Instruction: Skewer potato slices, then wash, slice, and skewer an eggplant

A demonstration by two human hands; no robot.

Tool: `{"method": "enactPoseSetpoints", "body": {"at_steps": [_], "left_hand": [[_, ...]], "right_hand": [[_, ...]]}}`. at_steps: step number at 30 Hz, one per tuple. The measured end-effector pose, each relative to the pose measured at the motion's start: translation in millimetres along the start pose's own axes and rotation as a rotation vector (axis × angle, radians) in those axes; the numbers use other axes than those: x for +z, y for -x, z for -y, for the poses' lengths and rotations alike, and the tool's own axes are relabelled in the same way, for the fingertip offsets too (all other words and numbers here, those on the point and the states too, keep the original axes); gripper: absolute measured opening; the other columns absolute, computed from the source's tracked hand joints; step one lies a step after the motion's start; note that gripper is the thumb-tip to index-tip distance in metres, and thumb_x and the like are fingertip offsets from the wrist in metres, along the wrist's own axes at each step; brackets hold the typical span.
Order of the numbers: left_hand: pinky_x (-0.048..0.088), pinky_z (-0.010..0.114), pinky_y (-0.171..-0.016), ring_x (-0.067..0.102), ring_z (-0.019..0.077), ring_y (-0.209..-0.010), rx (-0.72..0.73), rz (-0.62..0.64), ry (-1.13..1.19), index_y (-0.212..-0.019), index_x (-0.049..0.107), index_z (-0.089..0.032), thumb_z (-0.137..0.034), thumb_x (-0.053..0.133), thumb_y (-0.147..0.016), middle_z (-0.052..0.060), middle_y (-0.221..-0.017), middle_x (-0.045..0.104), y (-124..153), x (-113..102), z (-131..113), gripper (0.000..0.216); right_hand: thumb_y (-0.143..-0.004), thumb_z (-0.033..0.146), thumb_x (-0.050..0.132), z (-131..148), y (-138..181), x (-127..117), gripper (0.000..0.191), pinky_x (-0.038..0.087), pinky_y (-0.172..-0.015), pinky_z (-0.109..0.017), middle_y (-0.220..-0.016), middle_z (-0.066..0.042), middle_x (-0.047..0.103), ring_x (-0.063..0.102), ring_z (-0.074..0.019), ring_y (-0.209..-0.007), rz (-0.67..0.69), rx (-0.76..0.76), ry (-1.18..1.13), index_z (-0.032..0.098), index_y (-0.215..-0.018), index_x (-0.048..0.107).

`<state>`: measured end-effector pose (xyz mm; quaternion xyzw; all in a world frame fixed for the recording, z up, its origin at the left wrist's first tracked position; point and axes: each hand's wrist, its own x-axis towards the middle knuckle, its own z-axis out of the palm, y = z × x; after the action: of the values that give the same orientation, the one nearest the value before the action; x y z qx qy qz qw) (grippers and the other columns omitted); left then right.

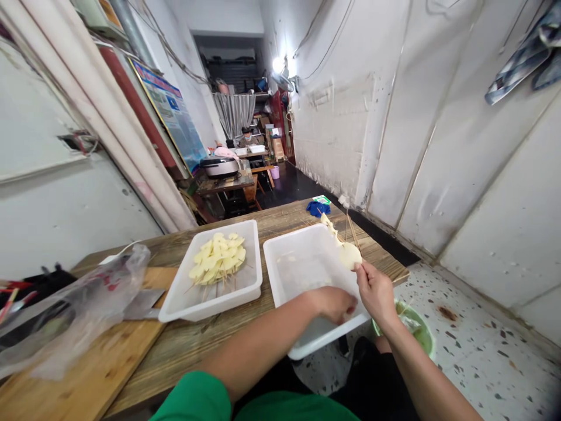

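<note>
My right hand [376,287] is closed on a thin wooden skewer threaded with pale potato slices [349,255], held above the right edge of a white plastic tray [280,278]. The slices trail away toward the far right corner of the table. Inside that tray, low over its near right part, my left hand [336,304] has its fingers curled inward; whether something is between them is hidden. A second white tray [179,301] to the left holds a heap of skewered potato slices [219,257], stick ends pointing toward me.
Bare skewers [353,231] and a blue cloth [318,209] lie at the table's far right. A cutting board [109,345], a broad blade [142,304] and a plastic bag [96,298] are on the left. A green bin [423,333] stands on the floor. Someone sits far back.
</note>
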<state>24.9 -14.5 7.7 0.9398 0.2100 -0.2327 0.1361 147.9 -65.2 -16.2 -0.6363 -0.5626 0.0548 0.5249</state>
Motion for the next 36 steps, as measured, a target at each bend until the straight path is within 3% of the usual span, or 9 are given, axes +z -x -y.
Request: {"method": "enactPoseSetpoints", "body": {"at_steps": [3,8,12,16,19,23,27,30,36], "left_hand": [[0.04,0.028,-0.058,0.062,0.0223,-0.073,-0.039,-0.038,-0.022,-0.118,0.059,-0.019,-0.016,0.067,-0.072,0.007,-0.087,0.069,-6.8,3.1,-1.5,0.047],[0.038,0.028,-0.058,0.059,0.0201,-0.068,-0.029,0.01,-0.005,-0.085,0.066,-0.019,-0.021,0.07,-0.071,0.003,-0.075,0.066,-14.0,5.1,9.7,0.015],[0.037,0.027,-0.059,0.058,0.0179,-0.065,-0.041,-0.118,0.081,-0.067,0.062,-0.019,-0.025,0.073,-0.07,0.0,-0.069,0.065,-9.6,0.6,25.8,0.013],[0.04,0.026,-0.062,0.061,0.0168,-0.064,-0.145,-0.415,0.32,-0.065,0.062,-0.018,-0.017,0.065,-0.074,0.001,-0.063,0.065,-3.0,-5.1,43.6,0.01],[0.042,0.024,-0.059,0.063,0.0155,-0.059,-0.233,-0.713,0.643,-0.068,0.06,-0.017,-0.013,0.056,-0.076,0.0,-0.059,0.064,-2.9,-6.1,54.4,0.01],[0.043,0.021,-0.054,0.061,0.0128,-0.052,-0.296,-1.113,1.067,-0.075,0.061,-0.016,-0.019,0.057,-0.078,-0.002,-0.055,0.06,-4.6,-9.1,68.0,0.006],[0.042,0.02,-0.052,0.056,0.009,-0.052,-0.338,-1.493,1.423,-0.086,0.068,-0.014,-0.024,0.061,-0.079,0.0,-0.066,0.064,0.9,-18.3,81.3,0.014],[0.046,0.02,-0.056,0.058,0.0084,-0.059,-0.337,-1.667,1.688,-0.091,0.068,-0.012,-0.021,0.064,-0.079,0.004,-0.077,0.067,7.3,-24.1,87.7,0.016],[0.051,0.025,-0.074,0.065,0.0106,-0.07,-0.128,-1.892,1.942,-0.09,0.067,-0.011,-0.015,0.068,-0.08,0.005,-0.076,0.068,16.5,-30.6,91.6,0.011]], "right_hand": [[-0.092,0.047,0.035,-2.4,-0.7,1.2,0.044,0.035,-0.054,-0.027,-0.059,-0.004,0.062,0.057,-0.0183,-0.054,0.01,0.001,0.001,0.018,-0.073,0.062],[-0.092,0.049,0.035,-4.3,-1.5,1.7,0.044,0.035,-0.054,-0.027,-0.06,-0.004,0.062,0.057,-0.0186,-0.055,0.017,0.004,0.001,0.018,-0.074,0.062],[-0.092,0.05,0.035,-3.7,-1.1,1.8,0.045,0.035,-0.055,-0.027,-0.061,-0.005,0.063,0.056,-0.0187,-0.055,0.015,0.017,-0.008,0.018,-0.076,0.063],[-0.091,0.05,0.036,-4.5,-1.0,2.9,0.044,0.036,-0.057,-0.028,-0.063,-0.005,0.065,0.059,-0.0198,-0.058,0.017,0.022,-0.02,0.019,-0.075,0.064],[-0.091,0.049,0.037,-6.2,-1.2,3.3,0.044,0.036,-0.057,-0.028,-0.063,-0.005,0.064,0.059,-0.0196,-0.059,0.025,0.02,-0.031,0.019,-0.075,0.063],[-0.091,0.05,0.037,-5.7,-2.0,2.0,0.045,0.034,-0.054,-0.027,-0.057,-0.003,0.059,0.054,-0.0174,-0.053,0.032,0.004,-0.043,0.019,-0.07,0.06],[-0.09,0.051,0.039,-1.3,-3.1,-1.7,0.044,0.033,-0.052,-0.026,-0.052,0.001,0.051,0.049,-0.0151,-0.05,0.059,-0.035,-0.105,0.019,-0.07,0.059],[-0.09,0.051,0.04,0.4,-3.1,-4.9,0.043,0.032,-0.052,-0.025,-0.051,0.003,0.043,0.044,-0.0132,-0.049,0.125,-0.055,-0.155,0.02,-0.063,0.052],[-0.09,0.053,0.042,-3.5,-2.1,-7.5,0.045,0.029,-0.05,-0.025,-0.051,0.005,0.032,0.035,-0.0112,-0.048,0.257,-0.06,-0.234,0.021,-0.058,0.043]]}}
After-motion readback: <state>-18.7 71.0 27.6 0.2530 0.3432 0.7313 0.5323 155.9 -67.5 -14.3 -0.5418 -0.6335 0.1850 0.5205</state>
